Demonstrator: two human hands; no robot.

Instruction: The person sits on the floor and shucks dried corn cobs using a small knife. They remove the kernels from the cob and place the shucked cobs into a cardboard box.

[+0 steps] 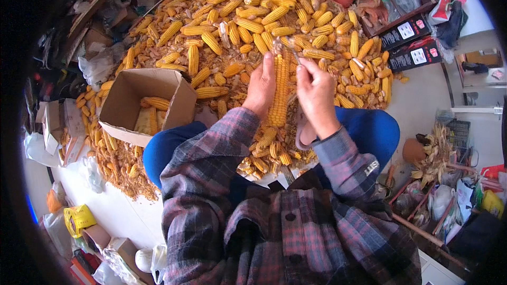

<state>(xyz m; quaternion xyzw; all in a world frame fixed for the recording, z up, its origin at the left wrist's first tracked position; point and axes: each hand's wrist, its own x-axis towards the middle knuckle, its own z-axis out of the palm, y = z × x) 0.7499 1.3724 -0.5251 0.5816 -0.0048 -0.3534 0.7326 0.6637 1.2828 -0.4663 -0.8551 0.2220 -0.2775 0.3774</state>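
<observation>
My left hand (262, 86) grips the left side of a large yellow ear of corn (280, 95), its thumb near the top. The ear stands lengthwise between my hands, with its tip end, bearing bits of dry husk, pointing away from me. On the right, my right hand (315, 91) pinches a thin, dark metal tool (296, 56) whose tip is near the ear's far end; its exact kind cannot be told. Beyond my hands spreads a big heap of corn ears (249, 23) mixed with husk scraps. More ears (267, 136) and loose kernels lie below, between my legs.
At left an open cardboard box (136, 87) holds a few ears. Black printed boxes (414, 53) and a crate (404, 18) border the heap at right. Bags and a yellow container (79, 219) stand lower left; a rack with plastic bags (439, 202) stands lower right.
</observation>
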